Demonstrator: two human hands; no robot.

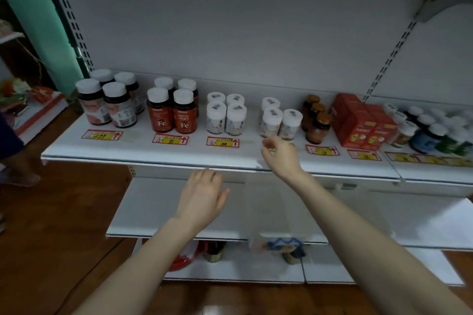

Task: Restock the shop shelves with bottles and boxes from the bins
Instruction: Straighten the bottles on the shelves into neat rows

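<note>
A white shelf (143,151) carries rows of bottles: dark white-capped ones (112,103) at the left, red Fe bottles (171,112), small white bottles (226,115), three more white bottles (280,120), amber bottles (316,120) and red boxes (361,123). My right hand (280,155) hovers just in front of the three white bottles, fingers loosely curled, holding nothing. My left hand (203,194) hangs open below the shelf's front edge, fingers straight, over the lower shelf.
Mixed bottles (430,130) crowd the adjoining shelf on the right. The lower shelf (153,207) is bare. Bagged items (281,248) and a red thing (184,258) lie on the bottom shelf. Another person's foot (20,174) stands on the wooden floor at left.
</note>
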